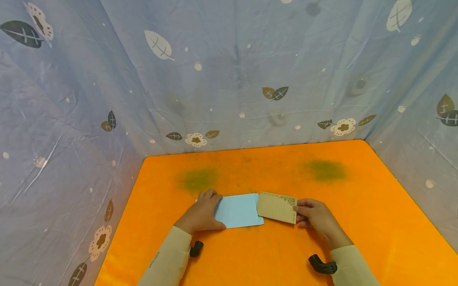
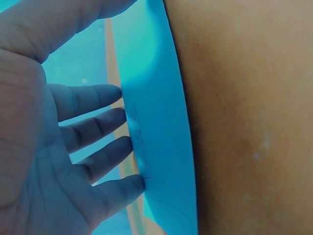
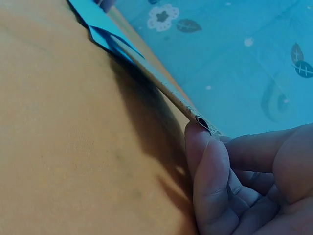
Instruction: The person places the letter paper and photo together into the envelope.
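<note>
A light blue envelope [image 1: 237, 210] lies lengthwise on the orange tabletop. My left hand [image 1: 204, 211] spans its left part, thumb at the near edge and fingers at the far edge. In the left wrist view, fingertips [image 2: 133, 143] press along one side of the envelope [image 2: 164, 122], which bows slightly. My right hand [image 1: 316, 217] pinches the right end of a tan card [image 1: 275, 208] with a cut-out lace corner. That card [image 3: 164, 91] tilts up off the table in the right wrist view, its far end at the envelope's open end [image 3: 105, 36]. The right thumb and fingers meet at its edge.
Blue patterned curtains [image 1: 229, 79] stand at the back and both sides of the orange table [image 1: 250, 254]. Two greenish stains [image 1: 325, 170] mark the cloth farther back. A black curved piece [image 1: 322, 265] sticks out from each sleeve near the wrist.
</note>
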A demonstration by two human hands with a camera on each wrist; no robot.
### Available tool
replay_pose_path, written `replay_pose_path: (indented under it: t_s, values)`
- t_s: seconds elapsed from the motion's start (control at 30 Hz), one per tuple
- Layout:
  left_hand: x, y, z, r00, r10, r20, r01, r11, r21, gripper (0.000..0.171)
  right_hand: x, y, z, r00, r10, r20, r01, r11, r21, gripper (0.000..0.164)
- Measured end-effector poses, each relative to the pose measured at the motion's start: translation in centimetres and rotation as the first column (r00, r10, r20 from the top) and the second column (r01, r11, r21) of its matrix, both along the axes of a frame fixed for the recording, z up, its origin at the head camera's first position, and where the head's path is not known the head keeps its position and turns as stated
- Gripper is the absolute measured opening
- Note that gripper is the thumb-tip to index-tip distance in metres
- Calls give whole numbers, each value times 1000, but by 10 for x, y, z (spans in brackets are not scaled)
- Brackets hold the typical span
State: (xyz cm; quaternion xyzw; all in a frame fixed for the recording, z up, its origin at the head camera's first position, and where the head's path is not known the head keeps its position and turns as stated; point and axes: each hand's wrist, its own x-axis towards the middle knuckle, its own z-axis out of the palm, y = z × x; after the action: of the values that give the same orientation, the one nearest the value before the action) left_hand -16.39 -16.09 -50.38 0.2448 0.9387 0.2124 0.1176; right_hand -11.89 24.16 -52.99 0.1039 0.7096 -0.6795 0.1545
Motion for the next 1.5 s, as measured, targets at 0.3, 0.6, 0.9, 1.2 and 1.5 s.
replay_pose_path:
  t_s: [0.3,0.6,0.9,1.2,1.5]
  values:
    - [0,1,1,1000,14,13,-14,1000,1,88,0,-4,2,999,-47,20,47,999,-4,31]
    - [0,1,1,1000,14,15,-14,1000,-8,89,0,-1,3,999,44,14,-44,999,-5,31]
    - [-1,1,0,1000,12,15,-12,1000,0,90,1,-5,5,997,81,-13,-81,995,51,35]
    - [-1,0,-1,1000,16,15,-16,1000,1,90,-1,-19,5,998,-17,-62,24,993,114,32]
    - [-1,-1,-2,1000,14,15,-15,1000,6,89,-2,-32,10,995,8,-95,7,988,156,39]
